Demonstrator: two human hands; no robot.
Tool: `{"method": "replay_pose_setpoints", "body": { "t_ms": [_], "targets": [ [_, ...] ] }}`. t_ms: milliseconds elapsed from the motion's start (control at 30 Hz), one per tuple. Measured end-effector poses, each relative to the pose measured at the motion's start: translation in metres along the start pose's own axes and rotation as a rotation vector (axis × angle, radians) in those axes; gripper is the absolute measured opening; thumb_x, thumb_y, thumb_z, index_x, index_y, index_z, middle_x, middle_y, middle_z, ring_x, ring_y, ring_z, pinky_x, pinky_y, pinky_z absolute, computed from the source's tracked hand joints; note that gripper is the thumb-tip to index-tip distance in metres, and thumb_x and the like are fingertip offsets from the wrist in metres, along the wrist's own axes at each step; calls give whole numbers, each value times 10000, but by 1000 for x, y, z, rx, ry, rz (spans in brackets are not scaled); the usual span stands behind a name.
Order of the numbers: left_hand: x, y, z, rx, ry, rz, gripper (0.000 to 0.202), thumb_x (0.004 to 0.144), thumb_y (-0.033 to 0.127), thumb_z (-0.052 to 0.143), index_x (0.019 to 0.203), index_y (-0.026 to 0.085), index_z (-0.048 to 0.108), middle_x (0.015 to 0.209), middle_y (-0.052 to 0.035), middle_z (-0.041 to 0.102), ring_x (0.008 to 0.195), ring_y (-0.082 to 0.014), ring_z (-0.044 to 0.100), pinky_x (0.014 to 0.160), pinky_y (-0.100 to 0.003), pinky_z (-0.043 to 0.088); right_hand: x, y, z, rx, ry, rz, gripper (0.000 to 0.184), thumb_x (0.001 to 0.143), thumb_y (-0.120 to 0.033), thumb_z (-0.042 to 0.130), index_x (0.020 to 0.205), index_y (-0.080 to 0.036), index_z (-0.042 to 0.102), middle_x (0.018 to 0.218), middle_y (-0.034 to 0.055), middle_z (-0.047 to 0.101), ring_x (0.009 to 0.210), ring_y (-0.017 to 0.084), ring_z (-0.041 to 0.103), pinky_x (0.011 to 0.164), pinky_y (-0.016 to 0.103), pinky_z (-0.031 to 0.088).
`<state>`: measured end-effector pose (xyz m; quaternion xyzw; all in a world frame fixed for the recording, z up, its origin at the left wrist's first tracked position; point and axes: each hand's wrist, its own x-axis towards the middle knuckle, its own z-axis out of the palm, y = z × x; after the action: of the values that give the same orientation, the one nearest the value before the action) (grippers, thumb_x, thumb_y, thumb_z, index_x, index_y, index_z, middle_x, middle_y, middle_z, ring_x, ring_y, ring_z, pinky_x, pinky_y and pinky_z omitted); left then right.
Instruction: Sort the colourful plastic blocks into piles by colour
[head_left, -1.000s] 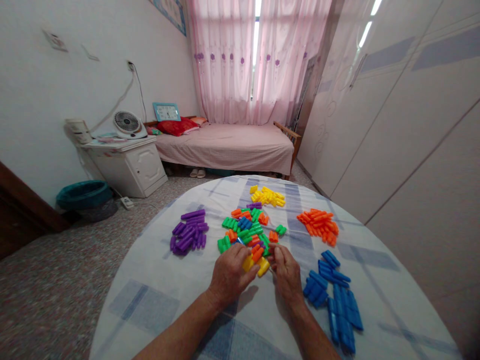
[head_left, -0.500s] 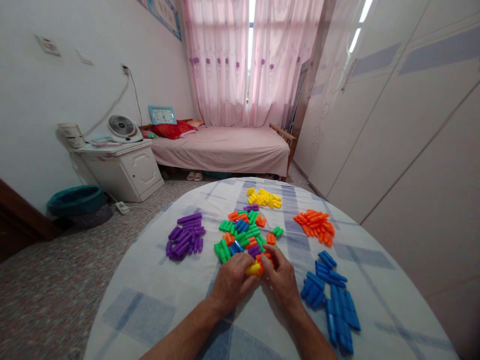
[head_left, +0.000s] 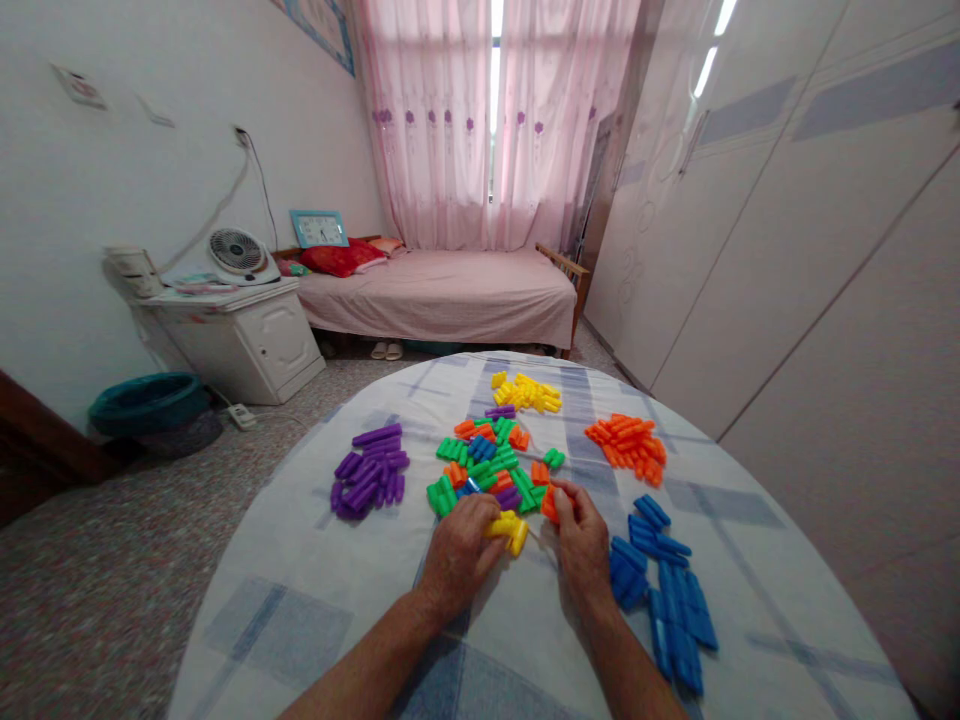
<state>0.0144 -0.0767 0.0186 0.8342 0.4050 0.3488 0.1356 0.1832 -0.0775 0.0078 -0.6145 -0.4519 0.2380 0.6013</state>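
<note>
My left hand [head_left: 463,548] is closed on a small cluster of yellow plastic building pieces [head_left: 511,530], held just above the near side of the mixed pile. Between the thumb and fingers of my right hand [head_left: 581,535] is an orange plastic building piece [head_left: 550,504], partly covered by the fingers. The two held things are apart from each other. In front of both hands lies a mixed pile with green pieces [head_left: 493,465], orange ones, a few blue ones [head_left: 481,448] and purple ones [head_left: 508,497].
Sorted piles lie around the round table's checked cloth [head_left: 315,620]: purple pieces [head_left: 371,470] left, yellow pieces [head_left: 529,392] at the back, orange pieces [head_left: 628,446] and blue pieces [head_left: 679,610] right. Beyond stand a bed [head_left: 442,295] and a cabinet with a fan [head_left: 238,252].
My hands have moved apart. The orange piece has come away from the yellow cluster and shifted right with my right hand, while the yellow cluster stays in my left hand.
</note>
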Motion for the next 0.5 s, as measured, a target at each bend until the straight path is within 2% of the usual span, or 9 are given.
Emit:
{"method": "replay_pose_setpoints", "body": {
  "t_ms": [100, 167, 233, 367, 500],
  "targets": [
    [0, 4, 2, 15, -78, 72, 364, 768, 243, 648, 1110, 194, 532, 1155, -78, 585, 1084, -222, 531, 940, -371, 452, 1, 2, 0, -21, -49, 0, 339, 850, -425, 453, 1026, -198, 634, 1024, 50, 672, 920, 198, 606, 808, 314, 452],
    [1, 6, 5, 52, -151, 106, 504, 709, 312, 713, 1166, 218, 520, 1198, -72, 569, 1107, -243, 521, 958, -397, 441, 0, 2, 1, -30, -80, -23, 335, 860, -417, 444, 1048, -203, 620, 1055, 50, 661, 969, 198, 593, 860, 323, 433],
    [1, 5, 8, 91, -195, 104, 571, 676, 316, 735, 1196, 237, 511, 1212, -65, 561, 1106, -254, 521, 952, -409, 443, -1, 2, 3, -38, -82, -25, 335, 864, -415, 439, 1057, -203, 613, 1063, 52, 656, 980, 201, 590, 873, 328, 429],
    [0, 3, 11, 104, -201, 64, 533, 692, 219, 676, 1196, 239, 502, 1191, -57, 559, 1070, -230, 531, 920, -376, 455, -1, 6, 4, -27, -50, -23, 330, 859, -398, 453, 1077, -201, 602, 1082, 60, 644, 992, 206, 586, 870, 329, 436],
    [-1, 8, 9, 94, -194, 20, 376, 670, 163, 620, 1039, 203, 559, 1026, -57, 577, 962, -215, 546, 849, -342, 473, 0, 12, 4, -51, -29, -61, 296, 849, -385, 474, 1053, -210, 600, 1051, 60, 630, 956, 209, 588, 832, 331, 453]
  ]
}}
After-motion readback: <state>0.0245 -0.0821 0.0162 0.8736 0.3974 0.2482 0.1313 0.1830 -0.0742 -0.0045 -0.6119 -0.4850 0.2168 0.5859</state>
